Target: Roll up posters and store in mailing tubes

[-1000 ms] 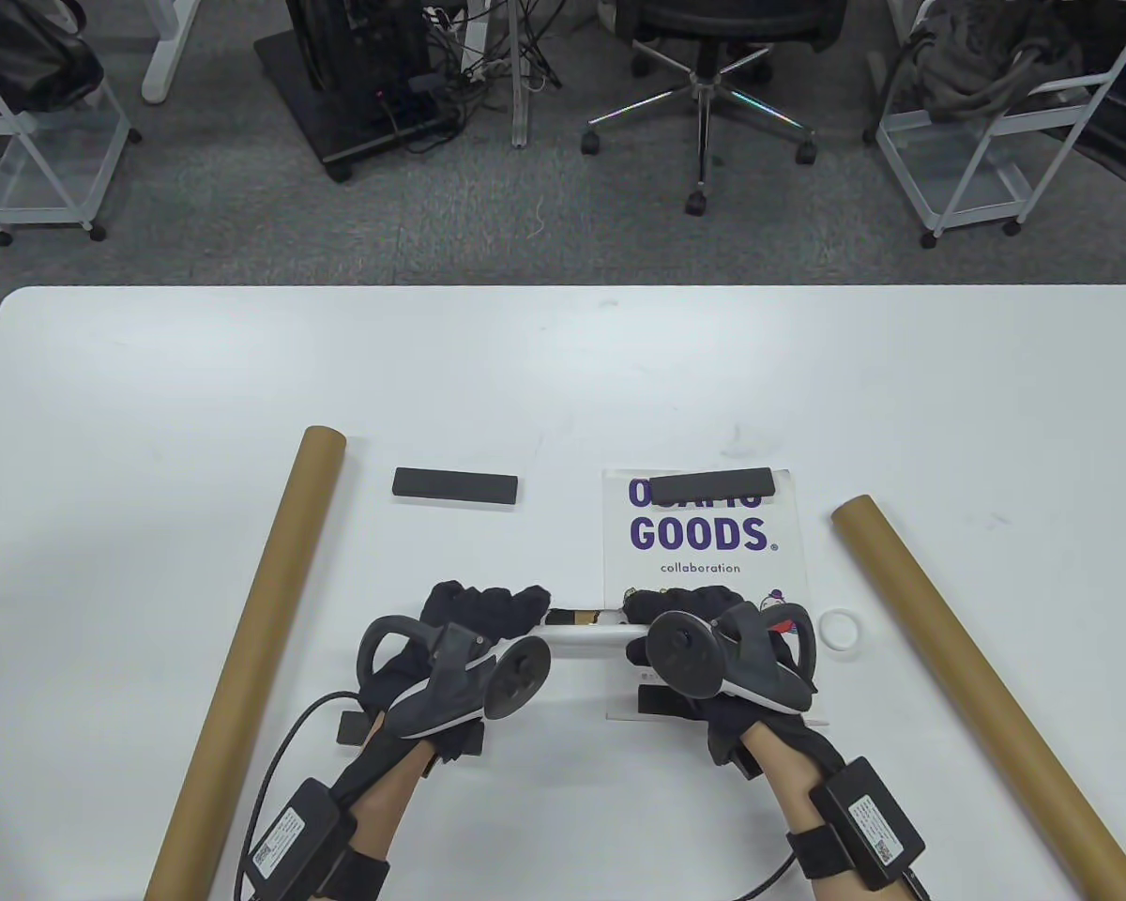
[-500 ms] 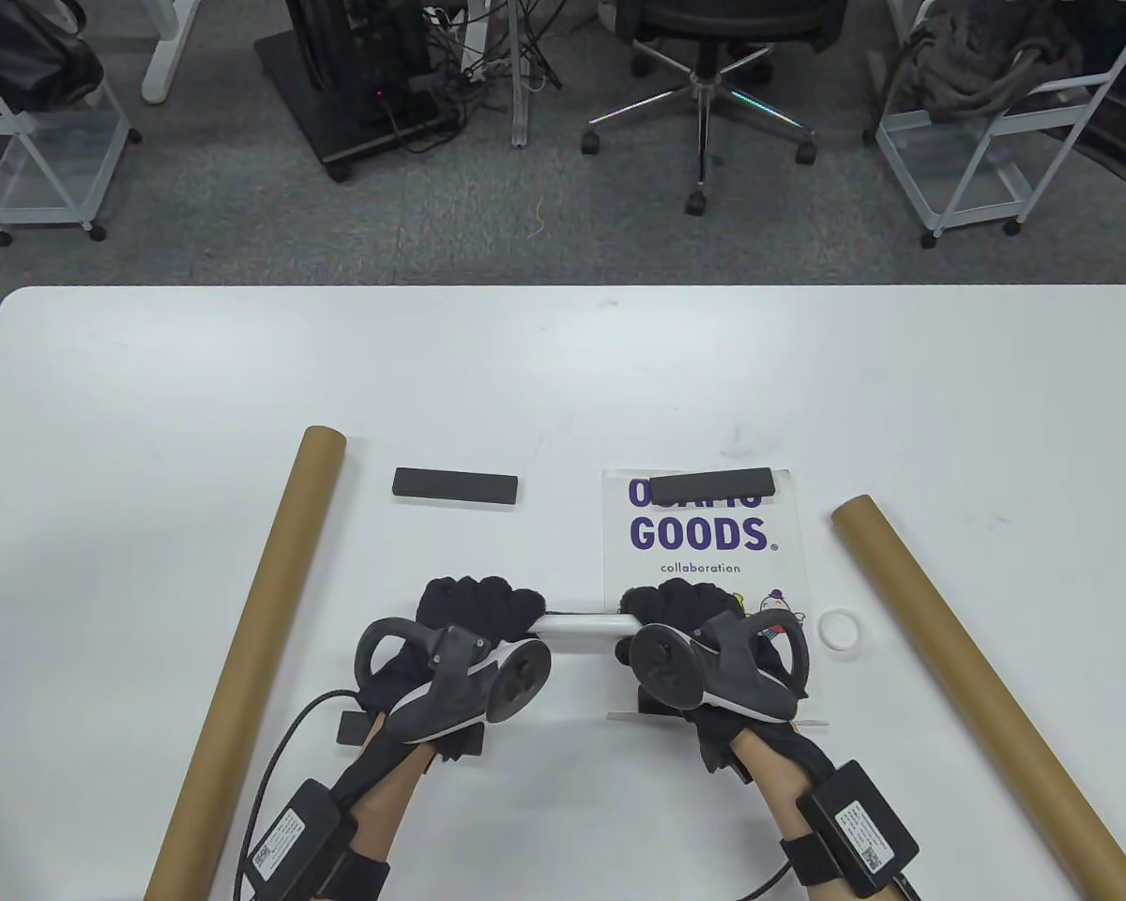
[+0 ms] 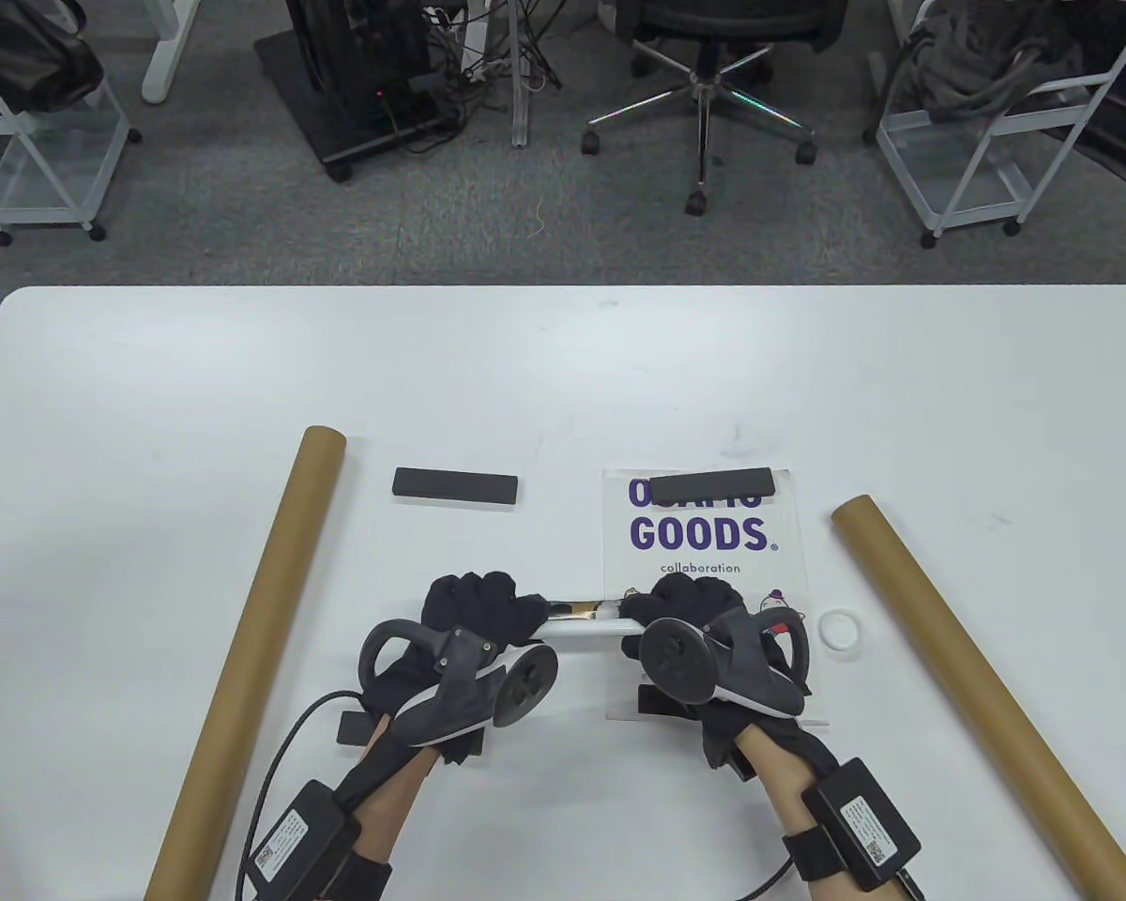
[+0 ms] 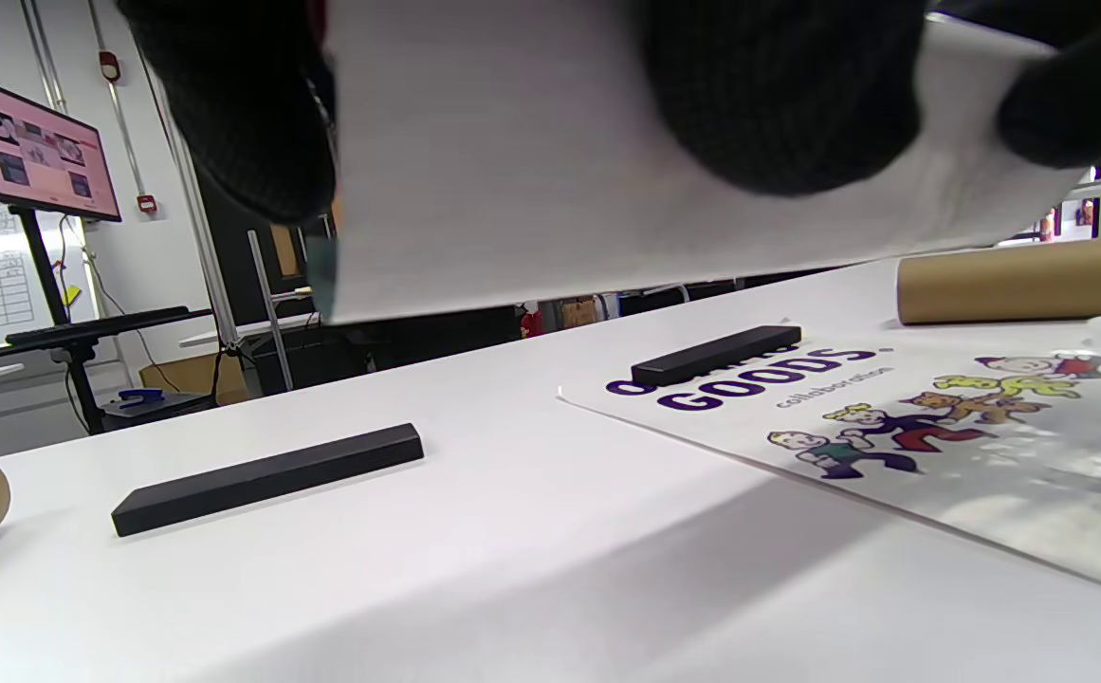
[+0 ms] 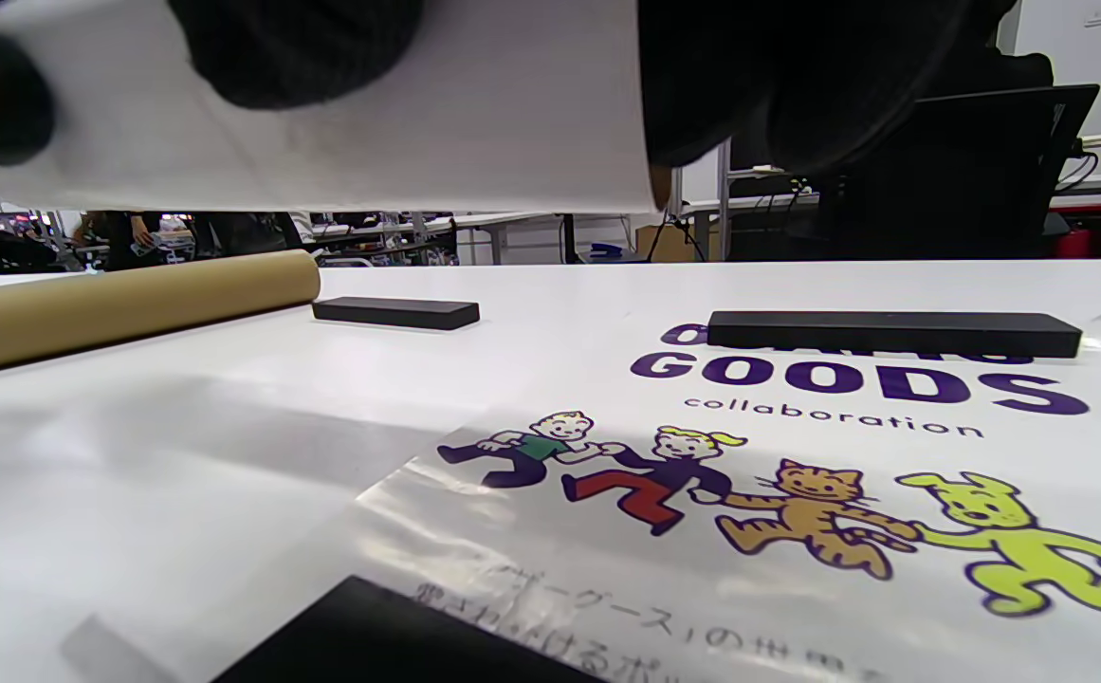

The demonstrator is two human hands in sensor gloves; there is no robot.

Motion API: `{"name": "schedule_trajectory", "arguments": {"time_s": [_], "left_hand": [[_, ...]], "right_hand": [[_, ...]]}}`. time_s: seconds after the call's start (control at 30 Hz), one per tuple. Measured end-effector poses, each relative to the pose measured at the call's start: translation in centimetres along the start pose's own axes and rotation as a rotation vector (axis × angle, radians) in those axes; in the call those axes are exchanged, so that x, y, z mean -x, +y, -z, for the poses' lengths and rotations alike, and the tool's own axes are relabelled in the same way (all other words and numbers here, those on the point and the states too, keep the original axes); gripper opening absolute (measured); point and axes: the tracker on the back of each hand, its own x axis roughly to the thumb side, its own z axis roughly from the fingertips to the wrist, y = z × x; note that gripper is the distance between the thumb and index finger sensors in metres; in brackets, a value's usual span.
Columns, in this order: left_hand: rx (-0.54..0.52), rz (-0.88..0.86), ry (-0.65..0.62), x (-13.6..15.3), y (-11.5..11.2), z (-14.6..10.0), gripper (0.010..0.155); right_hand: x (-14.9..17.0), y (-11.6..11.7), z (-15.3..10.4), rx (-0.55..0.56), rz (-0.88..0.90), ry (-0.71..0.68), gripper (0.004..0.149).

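A white rolled poster point(image 3: 582, 627) hangs a little above the table between my two hands. My left hand point(image 3: 480, 610) grips its left end and my right hand point(image 3: 680, 605) grips its right end. Both wrist views show the roll point(image 4: 550, 161) point(image 5: 341, 123) with black gloved fingers curled round it. A flat "GOODS collaboration" poster point(image 3: 704, 554) lies under my right hand, with a black bar point(image 3: 711, 485) across its far edge and another black bar point(image 3: 664, 702) at its near edge. Two brown mailing tubes lie on the table: one point(image 3: 253, 648) at the left, one point(image 3: 966, 676) at the right.
A second black bar point(image 3: 455, 486) lies loose between the left tube and the flat poster. A white ring-shaped cap point(image 3: 842, 629) sits beside the right tube. Beyond the table's far edge stand an office chair point(image 3: 704, 84) and wire carts point(image 3: 985, 141).
Both hands turned the rolled poster slightly between them and stayed in about the same place. A printed strip of the roll shows again between the hands.
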Motion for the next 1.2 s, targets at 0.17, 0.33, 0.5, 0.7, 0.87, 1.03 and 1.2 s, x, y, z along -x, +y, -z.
{"name": "schedule_trajectory", "arguments": {"time_s": [0.17,0.33,0.5,0.7,0.87,1.03,1.2], "left_hand": [[-0.013,0.0,0.007,0.15,0.05,0.0,0.067],[-0.009,-0.021,0.019,0.69,-0.09,-0.01,0.068],[0.011,-0.042,0.015,0.75,-0.15,0.07,0.061],[0.014,-0.049,0.014,0.36,-0.2,0.06,0.052],[-0.002,-0.032,0.029,0.77,0.05,-0.02,0.048],[-0.001,-0.047,0.026,0.76,-0.02,-0.04,0.046],[0.008,-0.012,0.026,0.42,-0.21,0.05,0.047]], "right_hand": [[0.08,-0.19,0.0,-0.004,0.033,-0.021,0.053],[-0.12,-0.11,0.03,0.002,0.033,-0.037,0.059],[0.37,-0.47,-0.09,0.04,0.057,-0.019,0.06],[0.4,-0.33,-0.09,0.011,0.071,-0.018,0.056],[-0.09,-0.24,-0.13,-0.017,0.059,-0.034,0.057],[-0.05,-0.06,-0.13,0.003,0.066,-0.024,0.052],[0.07,0.12,-0.08,0.002,0.063,-0.023,0.052]]}}
